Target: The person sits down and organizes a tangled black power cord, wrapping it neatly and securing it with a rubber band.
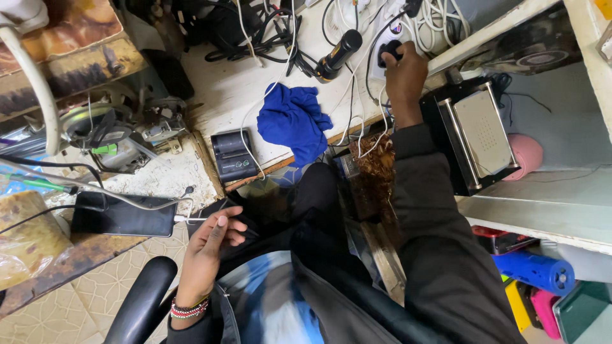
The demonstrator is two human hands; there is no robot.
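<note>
My right hand (403, 71) is at 1 o'clock, fingers closed around a black plug (389, 52) seated in the white power strip (390, 32). My left hand (209, 245) is at 7 o'clock – loosely curled, holding nothing – just beside the white cable (182, 218) running into the black phone (122, 217). A blue cloth (292, 120) lies near 12 o'clock; a black torch (338, 54) lies just left of the plug.
</note>
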